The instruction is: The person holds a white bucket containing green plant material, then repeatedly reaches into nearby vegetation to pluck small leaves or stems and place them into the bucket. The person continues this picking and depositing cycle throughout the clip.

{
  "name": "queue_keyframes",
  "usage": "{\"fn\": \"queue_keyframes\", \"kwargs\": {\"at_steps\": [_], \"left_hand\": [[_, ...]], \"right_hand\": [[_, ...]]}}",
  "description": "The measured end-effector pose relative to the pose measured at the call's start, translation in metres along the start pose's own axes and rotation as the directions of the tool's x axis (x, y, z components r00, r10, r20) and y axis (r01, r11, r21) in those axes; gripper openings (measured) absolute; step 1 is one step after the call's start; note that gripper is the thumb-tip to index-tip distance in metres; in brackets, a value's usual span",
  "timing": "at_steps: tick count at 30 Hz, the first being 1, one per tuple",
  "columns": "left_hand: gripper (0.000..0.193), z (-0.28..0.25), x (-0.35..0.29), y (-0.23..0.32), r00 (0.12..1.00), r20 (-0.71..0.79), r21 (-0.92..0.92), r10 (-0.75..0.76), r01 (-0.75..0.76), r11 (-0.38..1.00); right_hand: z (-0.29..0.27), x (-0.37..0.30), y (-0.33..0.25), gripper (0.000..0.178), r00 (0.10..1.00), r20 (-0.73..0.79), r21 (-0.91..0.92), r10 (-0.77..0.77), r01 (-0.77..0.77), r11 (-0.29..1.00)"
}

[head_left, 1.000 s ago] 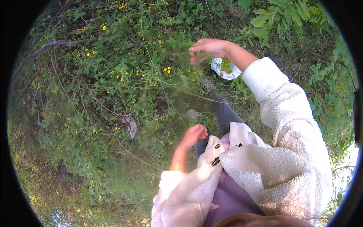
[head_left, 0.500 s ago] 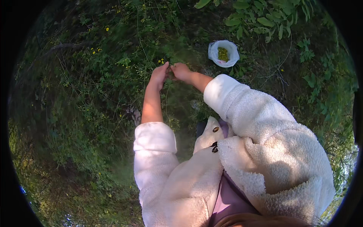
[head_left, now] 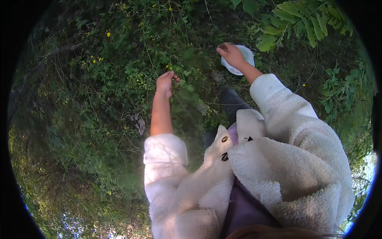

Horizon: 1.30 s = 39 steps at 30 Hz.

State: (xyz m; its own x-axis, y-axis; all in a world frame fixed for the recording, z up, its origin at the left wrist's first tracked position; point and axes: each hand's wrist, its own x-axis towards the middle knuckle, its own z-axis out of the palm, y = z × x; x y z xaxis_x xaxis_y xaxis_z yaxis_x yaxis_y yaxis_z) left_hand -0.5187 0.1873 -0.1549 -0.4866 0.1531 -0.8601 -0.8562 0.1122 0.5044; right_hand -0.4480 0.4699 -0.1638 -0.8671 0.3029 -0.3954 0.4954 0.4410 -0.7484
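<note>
My left hand (head_left: 164,83) is among the green stems with its fingers curled together. A small yellow flower (head_left: 167,67) shows just beyond its fingertips. Whatever those fingers hold is too small to make out. Over to the right, my right hand (head_left: 232,56) is above a round white container (head_left: 247,53) lined with a pale bag. Its fingers are bent and drawn together at the container's left rim; anything between them is hidden. My hand and wrist cover most of the container's mouth, so its contents do not show now.
Dense green plants surround me, with more yellow flowers (head_left: 108,34) at the far left. Broad leaves (head_left: 296,22) hang at the far right, beyond the container. A dry curled leaf (head_left: 139,124) lies left of my left forearm. My dark-clad leg (head_left: 232,102) is below the container.
My right hand has left my left hand's side and moved right, over the container that showed yellow-green bits inside. My left hand stays by the flowers, where fewer yellow heads show.
</note>
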Motion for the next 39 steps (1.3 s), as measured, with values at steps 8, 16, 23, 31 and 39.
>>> {"fn": "queue_keyframes", "kwargs": {"at_steps": [8,16,23,31,39], "left_hand": [[0.027,-0.018,0.012,-0.011,0.997,0.075,0.025,-0.030,0.028,0.999],[0.058,0.014,0.045,-0.028,0.989,0.112,0.412,-0.094,0.040,0.910],[0.063,0.024,0.051,-0.036,0.996,-0.043,0.436,0.079,-0.053,0.898],[0.022,0.015,0.049,-0.040,0.987,0.106,0.300,0.124,-0.151,0.942],[0.015,0.020,0.053,-0.047,0.993,0.037,0.306,0.109,-0.115,0.945]], "right_hand": [[0.100,0.030,0.026,0.049,0.840,0.388,-0.005,0.379,-0.409,0.912],[0.136,-0.029,-0.036,0.026,0.969,0.221,-0.116,-0.107,0.135,0.984],[0.069,0.013,0.021,0.053,0.888,0.450,0.243,0.094,-0.223,0.944],[0.065,0.150,0.169,0.093,0.827,-0.160,-0.133,0.539,-0.559,0.819],[0.111,0.192,0.220,0.050,0.713,0.003,0.325,0.701,-0.664,0.674]]}}
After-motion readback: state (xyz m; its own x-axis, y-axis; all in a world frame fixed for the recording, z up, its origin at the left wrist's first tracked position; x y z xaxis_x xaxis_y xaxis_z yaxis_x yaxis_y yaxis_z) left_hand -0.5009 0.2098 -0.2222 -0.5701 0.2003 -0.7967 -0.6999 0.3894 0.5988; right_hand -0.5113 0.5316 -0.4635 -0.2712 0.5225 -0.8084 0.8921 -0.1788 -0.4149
